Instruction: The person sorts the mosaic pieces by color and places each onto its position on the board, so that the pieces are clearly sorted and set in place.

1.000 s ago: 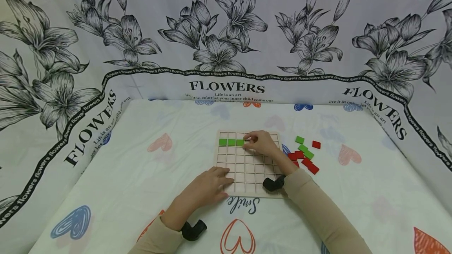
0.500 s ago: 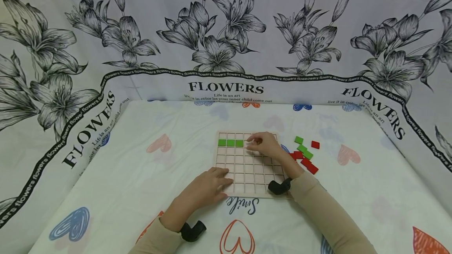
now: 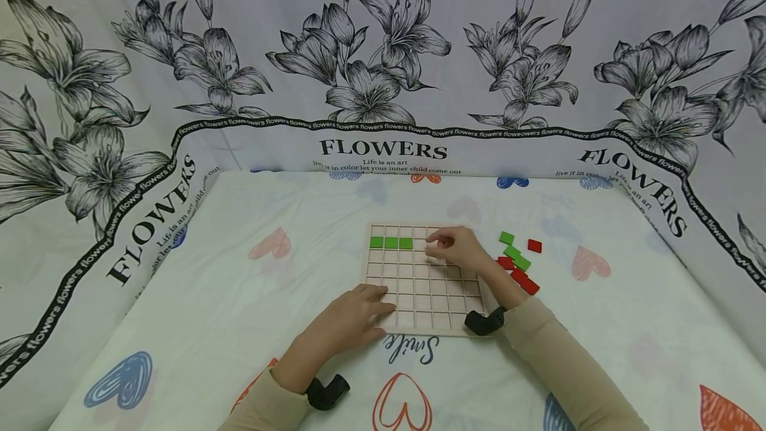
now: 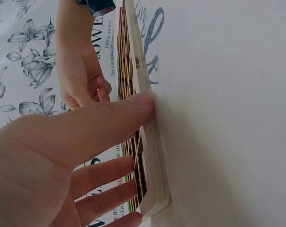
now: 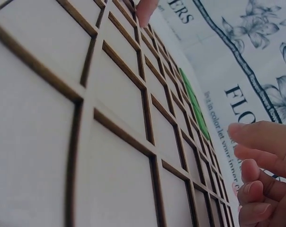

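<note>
A square wooden grid board [image 3: 405, 285] lies flat on the table. Three green tiles [image 3: 391, 243] sit side by side in its second row from the back, starting at the left edge. Above the board, just right of those tiles, hovers my right hand [image 3: 457, 248]; its fingers are loosely bent, and the right wrist view shows no tile between thumb and forefinger. My left hand [image 3: 353, 314] rests at the board's front left corner, thumb [image 4: 126, 111] on the near edge and fairly straight fingers [image 4: 105, 177] reaching over the left side.
Right of the board are loose tiles on the cloth: several red tiles [image 3: 524, 281], a lone red tile [image 3: 535, 245] and a few green ones [image 3: 507, 237]. The tablecloth [image 3: 197, 324] has printed hearts. A flower-printed curtain [image 3: 383, 52] rises behind the table.
My right hand has drawn back to the right from the third green tile, with its forearm swinging right too. The left hand and the board stay in place.
</note>
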Tool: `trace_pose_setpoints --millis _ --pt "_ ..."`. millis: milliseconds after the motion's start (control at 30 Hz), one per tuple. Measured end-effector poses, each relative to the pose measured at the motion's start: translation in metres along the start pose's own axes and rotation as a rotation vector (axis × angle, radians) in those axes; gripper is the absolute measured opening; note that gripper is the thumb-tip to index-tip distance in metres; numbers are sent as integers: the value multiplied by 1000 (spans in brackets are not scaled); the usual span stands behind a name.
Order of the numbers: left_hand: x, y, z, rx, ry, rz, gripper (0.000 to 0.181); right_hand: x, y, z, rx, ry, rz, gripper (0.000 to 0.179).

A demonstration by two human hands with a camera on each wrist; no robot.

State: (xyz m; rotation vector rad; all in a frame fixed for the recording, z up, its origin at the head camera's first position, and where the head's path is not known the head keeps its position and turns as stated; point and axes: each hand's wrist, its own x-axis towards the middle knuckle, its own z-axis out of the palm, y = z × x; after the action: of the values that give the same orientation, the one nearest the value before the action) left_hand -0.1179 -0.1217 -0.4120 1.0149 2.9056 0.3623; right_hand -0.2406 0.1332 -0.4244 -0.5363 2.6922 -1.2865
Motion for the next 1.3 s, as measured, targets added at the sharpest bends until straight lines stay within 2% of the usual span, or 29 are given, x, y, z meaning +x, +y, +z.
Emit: trace_pose_setpoints --millis 200,500,867,1300 --pt "0 0 -1 -4 -3 -3 39 -4 3 -3 2 -4 25 26" --pt "0 0 0 -4 -3 -6 39 -12 7 -9 11 -8 18 29" --pt "0 -1 1 -1 2 -1 39 -21 16 -15 -13 16 66 30" --pt "0 -1 3 11 6 4 39 -32 34 -31 49 54 97 32"
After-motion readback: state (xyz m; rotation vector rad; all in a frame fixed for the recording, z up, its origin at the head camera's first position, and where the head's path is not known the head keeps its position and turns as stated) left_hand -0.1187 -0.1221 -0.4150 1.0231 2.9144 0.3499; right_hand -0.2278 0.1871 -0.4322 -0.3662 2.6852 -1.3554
